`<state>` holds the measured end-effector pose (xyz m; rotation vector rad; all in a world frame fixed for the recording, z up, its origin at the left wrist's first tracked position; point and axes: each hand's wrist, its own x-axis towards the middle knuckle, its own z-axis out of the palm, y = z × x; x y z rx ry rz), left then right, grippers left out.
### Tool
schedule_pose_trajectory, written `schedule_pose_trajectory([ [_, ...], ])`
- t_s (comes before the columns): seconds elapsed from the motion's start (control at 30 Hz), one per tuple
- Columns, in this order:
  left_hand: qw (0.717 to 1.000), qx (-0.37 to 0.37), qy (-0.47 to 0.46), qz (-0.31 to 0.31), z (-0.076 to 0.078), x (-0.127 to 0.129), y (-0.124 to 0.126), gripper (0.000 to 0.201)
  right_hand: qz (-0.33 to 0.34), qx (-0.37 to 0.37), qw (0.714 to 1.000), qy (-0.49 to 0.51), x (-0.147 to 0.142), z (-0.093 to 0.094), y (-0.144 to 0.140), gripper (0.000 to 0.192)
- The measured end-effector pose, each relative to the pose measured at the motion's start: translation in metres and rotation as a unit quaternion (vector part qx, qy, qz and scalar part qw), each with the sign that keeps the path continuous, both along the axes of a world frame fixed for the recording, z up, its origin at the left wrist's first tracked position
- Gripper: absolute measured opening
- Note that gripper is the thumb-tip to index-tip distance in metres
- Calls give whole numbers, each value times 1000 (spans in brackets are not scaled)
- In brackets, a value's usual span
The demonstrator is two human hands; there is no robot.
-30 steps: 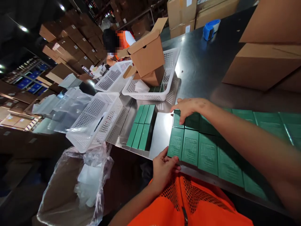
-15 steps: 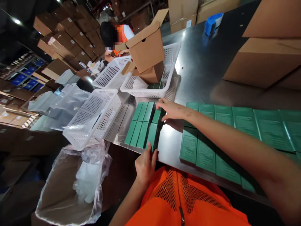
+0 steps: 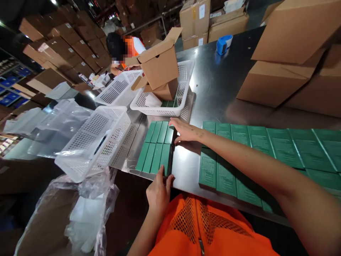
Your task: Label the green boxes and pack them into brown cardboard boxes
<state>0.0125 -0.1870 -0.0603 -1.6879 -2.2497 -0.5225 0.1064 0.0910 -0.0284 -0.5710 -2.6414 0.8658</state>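
- Small block of green boxes [image 3: 156,147]: slim, rectangular, matte cartons set on edge in two short rows, packed side by side near the front edge of the bench [image 3: 226,85].
- Left hand [image 3: 157,190] at the near end of that block, fingers pressed flat against the rightmost box, not closed around it.
- Right hand [image 3: 185,131] at the far right corner of the block, fingers spread and touching the top and side of the end box, pressing rather than gripping.
- Just right of the block, across a bare strip of steel, a long double row of flat green boxes [image 3: 253,142] lying face up, edges touching; fine printed text on the faces, too small to read.
- Bench of brushed, glossy steel, reflecting overhead light.
- White perforated plastic baskets [image 3: 93,138] left of and behind the block; a brown cardboard carton [image 3: 160,65] with open flaps resting in one.
- Crinkled clear plastic bag [image 3: 80,209] below the bench edge.
- Blue tape dispenser [image 3: 223,43] far back.
- Orange mesh vest [image 3: 210,227] at the bottom.
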Motion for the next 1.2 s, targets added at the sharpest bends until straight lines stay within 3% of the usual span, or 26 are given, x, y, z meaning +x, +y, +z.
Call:
schedule_pose_trajectory([
  [0.07, 999, -6, -34, -15, 18, -5, -4, 50, -9, 15, 1000, -1, 26, 13, -11, 88],
  [0.17, 990, -3, -104, -100, 63, -17, 4, 45, -32, 61, 997, -34, 80, 39, -46, 89],
  [0.23, 970, -40, -141, -192, 94, -21, 30, 34, -41, 100, 990, -92, 110, 51, -84, 89],
  [0.3, 945, -101, -147, -273, 112, -17, 77, 34, -44, 134, 981, -136, 127, 50, -126, 87],
  [0.37, 928, -153, -120, -318, 112, -4, 137, 40, -51, 164, 973, -157, 130, 37, -162, 83],
  [0.47, 923, -219, -103, -301, 90, 27, 223, 47, -116, 206, 954, -184, 119, 9, -191, 55],
  [0.57, 907, -264, -90, -314, 66, 53, 271, 36, -176, 229, 939, -187, 110, -5, -197, 35],
  [0.67, 898, -284, -69, -330, 58, 62, 280, 38, -212, 260, 929, -159, 106, -8, -202, 24],
  [0.83, 904, -302, -5, -304, 75, 43, 265, 50, -259, 256, 930, -56, 87, -22, -224, 24],
  [1.03, 901, -337, 113, -250, 84, 9, 252, 37, -271, 155, 948, 65, 45, -37, -229, 25],
  [1.1, 899, -344, 127, -240, 83, 0, 248, 40, -262, 109, 956, 74, 36, -37, -227, 24],
  [1.2, 899, -348, 125, -234, 81, -10, 244, 48, -235, 78, 966, 71, 30, -35, -224, 38],
])
